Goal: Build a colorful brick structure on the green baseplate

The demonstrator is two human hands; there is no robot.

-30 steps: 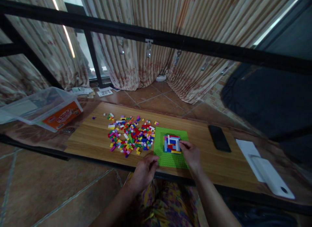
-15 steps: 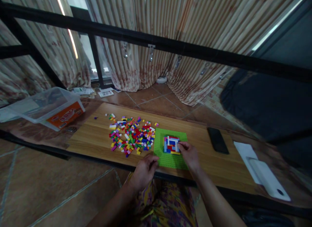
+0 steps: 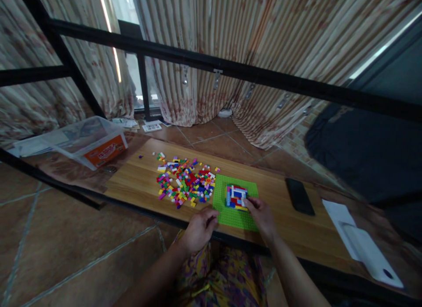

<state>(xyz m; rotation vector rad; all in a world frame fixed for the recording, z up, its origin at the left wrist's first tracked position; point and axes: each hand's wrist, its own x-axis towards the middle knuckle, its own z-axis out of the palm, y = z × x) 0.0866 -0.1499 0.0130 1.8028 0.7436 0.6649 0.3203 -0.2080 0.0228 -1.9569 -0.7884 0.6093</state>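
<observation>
A low, many-coloured structure of toy bricks (image 3: 236,196) sits on a green studded baseplate (image 3: 232,219). My right hand (image 3: 263,213) reaches over the plate's right side, thumb and finger closed at the structure's right edge, where a white brick shows at the tips. At the baseplate's front left corner, my left hand (image 3: 200,227) rests with its fingers pinched together. Anything between those fingers is hidden. Left of the plate, loose toy bricks (image 3: 187,184) in many colours lie in a spread pile.
The wooden board (image 3: 132,179) carries a black phone (image 3: 299,196) on the right. Beyond its right end lie white paper (image 3: 339,219) and a white device (image 3: 372,253). A clear plastic tub (image 3: 95,140) with an orange label stands at left. A black rail (image 3: 198,62) crosses behind.
The camera view has shifted, so the whole scene sits slightly farther right. My right fingertips stay at the structure's right edge, a little nearer its front. My left hand stays by the plate's corner.
</observation>
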